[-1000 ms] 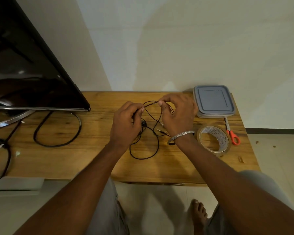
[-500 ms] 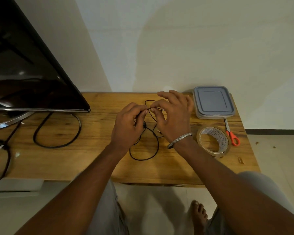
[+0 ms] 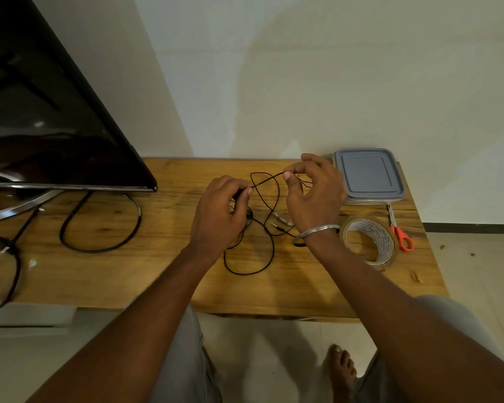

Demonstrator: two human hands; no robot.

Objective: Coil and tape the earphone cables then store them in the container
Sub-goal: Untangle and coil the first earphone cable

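Wooden counter [image 3: 157, 271] against pale wall. Left hand [image 3: 217, 216] fingers pinching earphone cable [image 3: 269, 245]; right hand [image 3: 312, 196] thumb and forefinger pinching same strand, taut between hands, rest spread. Loose loops on counter below. Container [image 3: 368, 175] lidded, tape roll [image 3: 368, 242], scissors [image 3: 400, 232] near right. Risk: slack loops knotting, plug snagging. Earbuds hidden under left hand; cable count unclear.
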